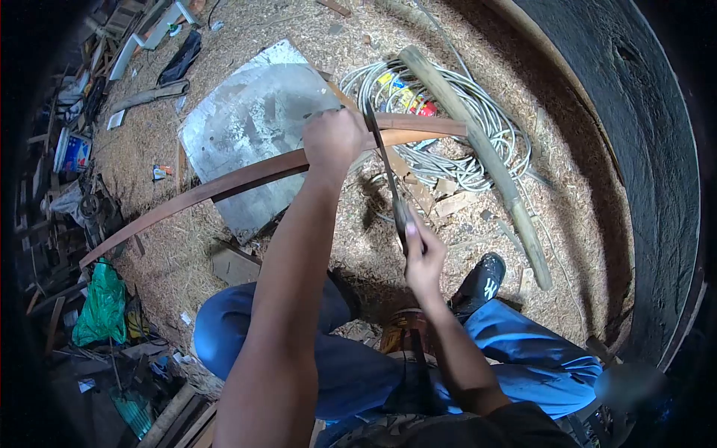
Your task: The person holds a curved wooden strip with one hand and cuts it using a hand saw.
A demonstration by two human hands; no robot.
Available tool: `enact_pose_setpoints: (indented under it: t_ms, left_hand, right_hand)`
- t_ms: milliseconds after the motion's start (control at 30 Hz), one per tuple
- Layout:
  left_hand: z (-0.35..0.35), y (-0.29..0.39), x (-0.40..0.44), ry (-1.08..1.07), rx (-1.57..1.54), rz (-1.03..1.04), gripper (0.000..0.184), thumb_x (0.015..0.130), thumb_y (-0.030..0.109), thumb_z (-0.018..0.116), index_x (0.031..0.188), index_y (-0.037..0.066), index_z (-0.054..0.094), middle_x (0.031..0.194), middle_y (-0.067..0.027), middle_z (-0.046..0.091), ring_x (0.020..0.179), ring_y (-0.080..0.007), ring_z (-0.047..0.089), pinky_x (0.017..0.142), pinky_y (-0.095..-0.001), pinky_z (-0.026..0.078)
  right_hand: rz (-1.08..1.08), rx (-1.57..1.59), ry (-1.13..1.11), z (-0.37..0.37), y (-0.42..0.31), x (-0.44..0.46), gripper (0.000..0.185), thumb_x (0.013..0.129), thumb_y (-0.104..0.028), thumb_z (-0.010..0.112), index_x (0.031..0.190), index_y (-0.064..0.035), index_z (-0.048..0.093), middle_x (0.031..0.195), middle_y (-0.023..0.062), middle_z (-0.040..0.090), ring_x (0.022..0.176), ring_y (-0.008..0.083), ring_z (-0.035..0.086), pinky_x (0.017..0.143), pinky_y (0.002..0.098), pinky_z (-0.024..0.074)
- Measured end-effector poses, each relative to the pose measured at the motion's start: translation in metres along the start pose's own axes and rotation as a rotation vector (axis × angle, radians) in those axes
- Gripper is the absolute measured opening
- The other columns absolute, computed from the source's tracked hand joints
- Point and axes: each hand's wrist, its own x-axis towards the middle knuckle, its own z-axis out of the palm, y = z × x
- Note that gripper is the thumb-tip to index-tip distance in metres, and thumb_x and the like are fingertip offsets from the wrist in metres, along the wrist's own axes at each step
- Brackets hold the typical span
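My left hand [332, 142] is closed around a long reddish-brown wooden strip [224, 184], which runs from the lower left to the right and looks bowed. In my right hand [424, 257] is the handle of a long-bladed tool [392, 168]. Its narrow dark blade is seen almost edge-on, so I cannot tell whether it is a machete or a saw. The blade crosses the strip just right of my left fist; whether they touch is unclear. Beyond the blade, a paler wood face shows along the strip's lower side.
Wood shavings cover the ground. A metal sheet [261, 97] lies under the strip, with coiled cable [478, 160] and a wooden pole [478, 142] to the right. A dark curved wall [635, 149] bounds the right side. Scrap wood and a green plastic bag [102, 302] lie left.
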Motion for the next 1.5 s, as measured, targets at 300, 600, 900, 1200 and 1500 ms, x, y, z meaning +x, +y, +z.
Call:
enact_pose_setpoints:
  t_ms: [300, 600, 900, 1200, 1500]
  left_hand:
    - [0.003, 0.001, -0.001, 0.034, -0.026, -0.021, 0.04, 0.088, 0.025, 0.05, 0.064, 0.002, 0.072, 0.066, -0.0211, 0.068, 0.061, -0.0363, 0.069, 0.063, -0.0446, 0.057]
    - [0.008, -0.001, -0.002, -0.002, 0.008, -0.031, 0.038, 0.088, 0.026, 0.05, 0.069, 0.003, 0.073, 0.073, -0.0209, 0.07, 0.067, -0.0352, 0.071, 0.067, -0.0444, 0.057]
    - [0.008, -0.002, -0.001, 0.027, -0.002, -0.007, 0.039, 0.088, 0.027, 0.051, 0.067, 0.001, 0.072, 0.069, -0.0217, 0.068, 0.063, -0.0358, 0.07, 0.063, -0.0438, 0.057]
    - [-0.002, 0.002, -0.001, -0.021, -0.018, -0.038, 0.038, 0.088, 0.026, 0.05, 0.069, 0.003, 0.073, 0.074, -0.0204, 0.07, 0.067, -0.035, 0.071, 0.067, -0.0433, 0.057]
    - [-0.003, 0.002, -0.005, -0.025, 0.003, 0.003, 0.035, 0.087, 0.023, 0.05, 0.068, 0.006, 0.074, 0.075, -0.0181, 0.071, 0.066, -0.0337, 0.07, 0.068, -0.0435, 0.056]
  right_hand:
    - [-0.061, -0.075, 0.012, -0.012, 0.02, -0.038, 0.038, 0.103, -0.014, 0.05, 0.136, 0.0046, 0.053, 0.132, 0.0216, 0.06, 0.124, 0.0226, 0.055, 0.104, 0.0315, 0.0407]
    - [0.102, -0.006, 0.009, 0.012, 0.007, 0.026, 0.037, 0.102, -0.013, 0.051, 0.135, 0.0047, 0.053, 0.131, 0.0202, 0.062, 0.12, 0.0216, 0.058, 0.103, 0.0307, 0.0413]
    - [-0.041, -0.053, 0.011, -0.007, 0.014, -0.012, 0.036, 0.102, -0.012, 0.052, 0.133, 0.0054, 0.055, 0.13, 0.0203, 0.062, 0.121, 0.0227, 0.058, 0.104, 0.0322, 0.0414]
    - [-0.065, -0.002, 0.05, -0.01, 0.026, -0.04, 0.036, 0.101, -0.012, 0.052, 0.134, 0.0023, 0.056, 0.13, 0.0185, 0.063, 0.12, 0.0205, 0.059, 0.104, 0.0307, 0.0412]
    - [-0.05, -0.03, 0.025, 0.013, 0.007, 0.027, 0.037, 0.101, -0.006, 0.051, 0.135, 0.0066, 0.053, 0.128, 0.0216, 0.063, 0.12, 0.023, 0.058, 0.104, 0.0313, 0.0411]
